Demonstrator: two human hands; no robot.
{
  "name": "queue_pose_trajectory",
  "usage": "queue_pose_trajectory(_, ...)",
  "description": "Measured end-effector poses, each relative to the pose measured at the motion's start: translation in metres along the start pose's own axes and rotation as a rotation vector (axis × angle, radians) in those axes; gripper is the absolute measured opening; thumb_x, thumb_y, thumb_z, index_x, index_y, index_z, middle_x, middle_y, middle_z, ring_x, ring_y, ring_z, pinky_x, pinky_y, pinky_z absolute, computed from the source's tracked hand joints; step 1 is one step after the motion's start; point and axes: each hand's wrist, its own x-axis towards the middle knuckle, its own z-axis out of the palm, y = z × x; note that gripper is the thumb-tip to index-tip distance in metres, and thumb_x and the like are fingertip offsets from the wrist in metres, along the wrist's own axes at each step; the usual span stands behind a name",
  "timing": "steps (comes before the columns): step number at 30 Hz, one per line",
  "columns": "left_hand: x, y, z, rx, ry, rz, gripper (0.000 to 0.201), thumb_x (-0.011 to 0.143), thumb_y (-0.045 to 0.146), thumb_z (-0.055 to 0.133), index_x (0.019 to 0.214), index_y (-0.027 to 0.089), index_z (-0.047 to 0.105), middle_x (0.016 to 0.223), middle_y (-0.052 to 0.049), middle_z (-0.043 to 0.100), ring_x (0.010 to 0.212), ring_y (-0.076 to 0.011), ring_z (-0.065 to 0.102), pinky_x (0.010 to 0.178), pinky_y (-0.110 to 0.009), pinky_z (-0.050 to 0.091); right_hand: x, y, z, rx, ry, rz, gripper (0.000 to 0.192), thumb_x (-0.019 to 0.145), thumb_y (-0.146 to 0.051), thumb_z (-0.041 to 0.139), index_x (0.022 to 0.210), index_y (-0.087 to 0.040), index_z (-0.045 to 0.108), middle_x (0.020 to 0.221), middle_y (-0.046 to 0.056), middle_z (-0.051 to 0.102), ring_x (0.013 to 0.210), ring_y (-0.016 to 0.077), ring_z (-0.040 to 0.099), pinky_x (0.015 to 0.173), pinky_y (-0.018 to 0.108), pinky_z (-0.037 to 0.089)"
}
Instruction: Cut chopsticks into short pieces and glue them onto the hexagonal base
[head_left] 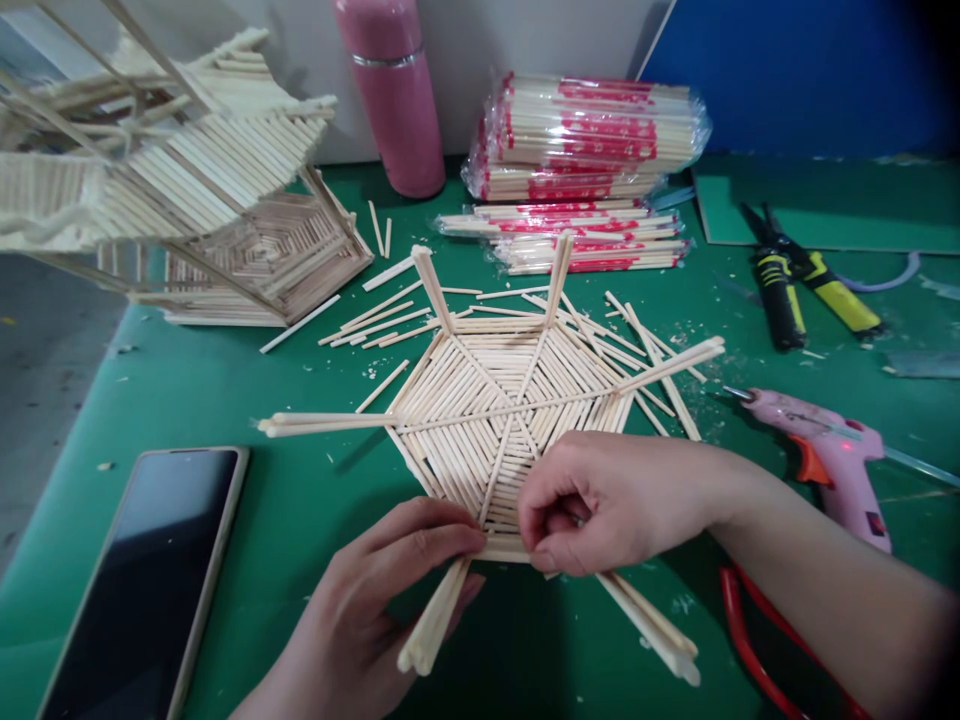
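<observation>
A hexagonal web of wooden chopstick pieces (495,390) lies flat on the green table (247,400), with long chopstick spokes sticking out of it. My left hand (375,600) presses its fingertips on the near edge of the web, beside a spoke. My right hand (607,500) pinches a short stick against that same near edge. The two hands almost touch.
A phone (146,585) lies at the near left. A pink glue gun (825,450) and red-handled pliers (750,640) are at the right, yellow-black cutters (795,285) further back. Wrapped chopstick bundles (592,140), a pink bottle (394,95) and finished stick structures (187,180) stand behind.
</observation>
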Motion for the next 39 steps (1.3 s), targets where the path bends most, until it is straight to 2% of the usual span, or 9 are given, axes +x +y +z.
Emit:
queue_pose_trajectory(10,0.002,0.001,0.000,-0.018,0.022,0.026,0.022,0.072,0.010,0.060,0.089,0.023,0.062,0.086,-0.003,0.066,0.074,-0.0110,0.066,0.065,-0.010,0.051,0.000,0.001,0.001,-0.011,-0.004,0.004,0.009,0.074,-0.018,0.055,0.075,-0.014,0.063,0.057,-0.006,0.052,0.049,0.0037,0.045,0.043,0.011,0.034)
queue_pose_trajectory(19,0.002,0.001,0.001,-0.012,0.020,0.041,0.019,0.073,0.009,0.059,0.087,0.022,0.062,0.085,-0.001,0.065,0.073,-0.0074,0.064,0.067,-0.006,0.049,0.001,0.001,-0.001,-0.014,-0.002,0.017,0.011,0.074,-0.022,0.055,0.076,-0.014,0.063,0.058,-0.005,0.053,0.049,0.0041,0.045,0.043,0.012,0.034)
queue_pose_trajectory(25,-0.001,-0.002,0.011,0.039,0.034,0.030,0.023,0.071,0.009,0.063,0.090,0.021,0.059,0.088,-0.002,0.063,0.077,-0.0102,0.063,0.069,-0.013,0.051,0.001,0.001,0.000,0.008,0.004,0.031,0.010,0.074,-0.019,0.056,0.075,-0.013,0.064,0.056,-0.005,0.052,0.048,0.0036,0.045,0.043,0.011,0.034)
queue_pose_trajectory(28,-0.001,-0.003,0.016,0.018,0.036,0.027,0.018,0.073,0.008,0.061,0.086,0.020,0.059,0.084,-0.001,0.061,0.072,-0.0094,0.062,0.065,-0.015,0.051,-0.002,0.001,0.000,0.038,0.004,0.031,0.013,0.076,-0.020,0.055,0.079,-0.012,0.064,0.060,-0.004,0.054,0.050,0.0046,0.046,0.044,0.013,0.035)
queue_pose_trajectory(30,0.000,-0.003,0.018,0.008,0.052,0.027,0.015,0.073,0.008,0.060,0.083,0.020,0.060,0.081,-0.001,0.061,0.068,-0.0091,0.062,0.062,-0.015,0.051,-0.006,0.001,0.000,0.040,0.050,0.040,0.017,0.079,-0.023,0.054,0.085,-0.012,0.065,0.069,-0.001,0.059,0.057,0.0070,0.051,0.050,0.016,0.039)
queue_pose_trajectory(33,0.000,-0.005,0.020,-0.013,0.066,0.033,0.014,0.073,0.008,0.060,0.082,0.019,0.061,0.080,-0.001,0.061,0.067,-0.0097,0.062,0.061,-0.015,0.050,-0.019,0.003,0.004,0.058,0.199,0.075,0.021,0.083,-0.025,0.049,0.091,-0.015,0.066,0.084,0.004,0.065,0.073,0.0124,0.058,0.064,0.022,0.044)
queue_pose_trajectory(36,-0.002,-0.007,0.020,-0.063,0.072,0.043,0.015,0.074,0.008,0.061,0.083,0.019,0.062,0.082,-0.002,0.062,0.070,-0.0104,0.062,0.065,-0.016,0.051,-0.036,0.011,0.015,0.071,0.383,0.101,0.020,0.085,-0.024,0.048,0.094,-0.020,0.065,0.091,0.004,0.066,0.083,0.0149,0.060,0.074,0.025,0.046)
queue_pose_trajectory(39,-0.001,-0.008,0.021,-0.114,0.081,0.054,0.014,0.073,0.007,0.062,0.082,0.017,0.063,0.080,-0.003,0.063,0.068,-0.0108,0.062,0.063,-0.016,0.051,-0.053,0.019,0.029,0.020,0.510,0.115,0.022,0.084,-0.018,0.049,0.099,-0.027,0.063,0.098,0.003,0.063,0.088,0.0149,0.058,0.075,0.024,0.047)
